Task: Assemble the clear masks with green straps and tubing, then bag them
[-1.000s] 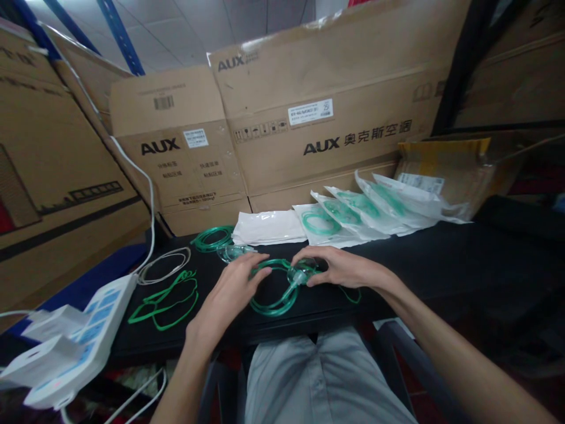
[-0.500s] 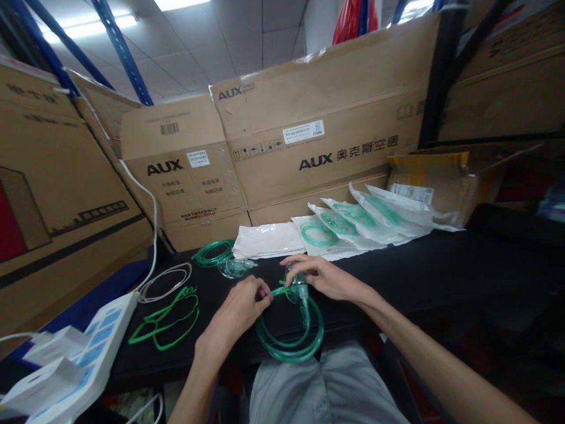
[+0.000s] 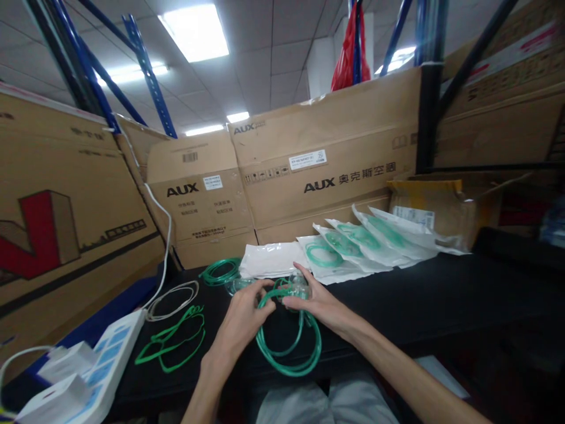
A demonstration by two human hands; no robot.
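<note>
While in R fingers' (image 3: 296, 302) grip, clr mask (image 3: 301, 285) beside grn tubing (image 3: 295, 372) in L fingers' (image 3: 267, 308) pinch

Your light comes from ceiling panels (image 3: 194, 32) at the far side, the largest blown out to white, while the right of your table (image 3: 424, 297) sinks into deep shadow. The clear mask (image 3: 299, 285) looks soft-edged, small print on the boxes (image 3: 353, 138) blurs, and the wide lens stretches your left and right edges.
</note>
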